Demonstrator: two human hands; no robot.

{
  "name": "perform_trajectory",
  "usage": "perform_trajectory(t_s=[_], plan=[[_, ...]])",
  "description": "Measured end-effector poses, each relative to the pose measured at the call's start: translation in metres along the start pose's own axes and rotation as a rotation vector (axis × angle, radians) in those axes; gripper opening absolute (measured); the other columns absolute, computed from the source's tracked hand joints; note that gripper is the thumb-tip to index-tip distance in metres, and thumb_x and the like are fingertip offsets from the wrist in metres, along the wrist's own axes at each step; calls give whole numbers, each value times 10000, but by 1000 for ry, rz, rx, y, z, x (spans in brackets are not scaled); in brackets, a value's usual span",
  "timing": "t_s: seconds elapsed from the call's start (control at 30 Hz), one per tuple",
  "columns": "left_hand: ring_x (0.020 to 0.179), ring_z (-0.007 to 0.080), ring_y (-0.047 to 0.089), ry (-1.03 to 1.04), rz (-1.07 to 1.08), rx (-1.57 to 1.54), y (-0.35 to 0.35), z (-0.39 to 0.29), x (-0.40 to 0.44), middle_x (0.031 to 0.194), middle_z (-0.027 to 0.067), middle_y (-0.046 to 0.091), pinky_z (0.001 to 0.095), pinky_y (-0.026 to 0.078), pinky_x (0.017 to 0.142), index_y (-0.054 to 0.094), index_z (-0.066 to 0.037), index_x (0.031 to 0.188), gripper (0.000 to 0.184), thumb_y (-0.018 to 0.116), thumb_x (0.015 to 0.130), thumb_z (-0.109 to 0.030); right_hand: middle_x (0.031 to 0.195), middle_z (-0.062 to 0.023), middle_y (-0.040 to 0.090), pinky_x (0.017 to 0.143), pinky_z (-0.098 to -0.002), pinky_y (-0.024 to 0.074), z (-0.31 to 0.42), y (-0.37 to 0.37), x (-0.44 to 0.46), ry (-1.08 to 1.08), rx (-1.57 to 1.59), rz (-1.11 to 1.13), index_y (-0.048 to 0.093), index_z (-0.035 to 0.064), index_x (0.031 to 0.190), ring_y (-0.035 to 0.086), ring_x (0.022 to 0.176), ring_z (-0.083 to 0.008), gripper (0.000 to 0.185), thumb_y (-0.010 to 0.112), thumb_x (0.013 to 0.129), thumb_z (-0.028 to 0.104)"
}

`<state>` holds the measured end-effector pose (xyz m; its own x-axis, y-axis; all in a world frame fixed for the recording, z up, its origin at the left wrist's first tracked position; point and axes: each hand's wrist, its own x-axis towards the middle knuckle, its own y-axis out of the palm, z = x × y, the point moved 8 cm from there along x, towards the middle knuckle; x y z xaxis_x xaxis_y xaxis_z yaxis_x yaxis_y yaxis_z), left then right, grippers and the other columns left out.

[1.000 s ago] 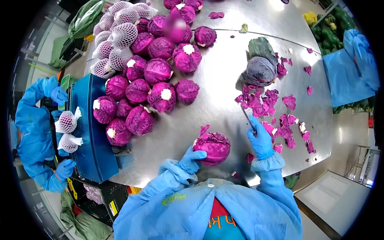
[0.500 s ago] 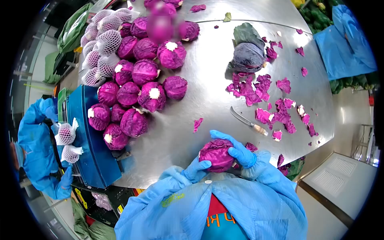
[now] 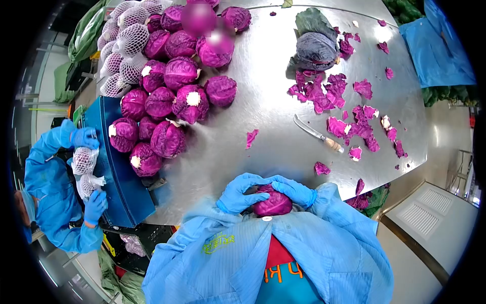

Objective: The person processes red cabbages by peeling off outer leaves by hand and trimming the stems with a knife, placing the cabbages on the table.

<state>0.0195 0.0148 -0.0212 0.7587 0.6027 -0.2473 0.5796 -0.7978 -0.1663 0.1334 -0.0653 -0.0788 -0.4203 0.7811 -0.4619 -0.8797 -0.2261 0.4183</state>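
Note:
Close to my chest, at the near edge of the metal table (image 3: 217, 152), I hold a red cabbage (image 3: 273, 203). My left hand (image 3: 240, 192), in a blue glove, curls round its left and upper side. Over its top and right side lies my right hand (image 3: 293, 190), also gloved, with the fingers bent onto the leaves. The two hands' fingertips meet near the top of the cabbage. A curved knife (image 3: 318, 134) with a wooden handle rests on the table beyond my right hand. One untrimmed cabbage (image 3: 316, 51) with dark outer leaves sits farther back.
Several trimmed red cabbages (image 3: 180, 73) are grouped at the left, beside net-wrapped ones (image 3: 132, 40). Loose purple leaves (image 3: 324, 96) lie scattered on the right. Past a blue machine (image 3: 119, 167), a co-worker in blue (image 3: 48, 185) handles netted cabbages (image 3: 85, 172).
My left hand has moved up the cabbage's side, and my right hand now covers more of its top. The co-worker's hands have come onto the netted cabbages. The view has shifted slightly.

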Motion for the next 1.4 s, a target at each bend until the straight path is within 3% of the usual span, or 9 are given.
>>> perform_trajectory(t_s=[0.27,0.3,0.4,0.53,1.03,1.13,1.23,1.33,1.4], plan=[[1036,153,581,-503,53,-544,20,70,-9,1096,56,640,312,480,888,689,-56,1058,351,788,721,-42,1232,-109,567,1040,-325,360,0,-2,2,0,-143,-33,524,72,1288,513,1162,-181,455,383,1009,403],[962,168,612,-483,33,-531,18,67,-8,1037,83,656,306,482,875,687,-50,1057,322,762,745,-34,1226,-110,571,1036,-324,363,-1,-2,3,-6,-169,-36,526,70,1285,517,1157,-184,457,382,1009,405],[873,197,633,235,-69,63,3,10,3,962,102,667,290,492,842,685,-45,1049,295,742,760,-30,1215,-112,581,1025,-327,374,-11,-6,1,10,-190,-72,533,64,1277,529,1148,-197,466,383,1006,412],[854,218,629,390,-129,115,10,3,-3,935,79,667,310,507,773,686,-52,996,233,715,764,-42,1212,-116,592,1017,-333,384,-22,-9,0,29,-221,-149,545,53,1261,540,1140,-210,485,394,996,429],[766,247,602,391,-538,516,11,-9,-35,833,57,646,356,474,669,619,-75,857,213,720,669,-65,1207,-98,603,1016,-344,384,-27,2,2,62,-200,-158,580,97,1239,553,1141,-232,429,413,989,403],[775,245,585,330,-618,507,12,-1,-45,829,79,635,342,465,693,611,-73,878,144,694,764,-99,1215,-102,591,1023,-334,372,-18,6,1,37,-215,-148,576,87,1246,539,1151,-216,440,397,994,401],[814,223,568,265,-681,440,-1,16,-61,925,79,619,333,463,735,587,-51,946,89,597,871,-99,1232,-94,574,1040,-329,352,-20,-2,-4,12,-15,-158,574,77,1253,519,1162,-194,456,380,999,402],[831,145,549,61,-873,-178,-23,55,-75,971,66,609,292,449,729,559,-31,996,114,529,955,-133,1245,-85,558,1056,-330,333,-17,-3,-10,-55,106,-164,573,68,1256,501,1168,-184,462,366,1004,395],[960,139,552,37,-911,-240,-37,57,-65,1097,82,584,285,448,843,547,-13,1109,178,502,968,-112,1253,-83,558,1065,-342,336,-12,-3,-10,-132,132,-173,570,55,1255,502,1179,-190,467,369,1000,391]])
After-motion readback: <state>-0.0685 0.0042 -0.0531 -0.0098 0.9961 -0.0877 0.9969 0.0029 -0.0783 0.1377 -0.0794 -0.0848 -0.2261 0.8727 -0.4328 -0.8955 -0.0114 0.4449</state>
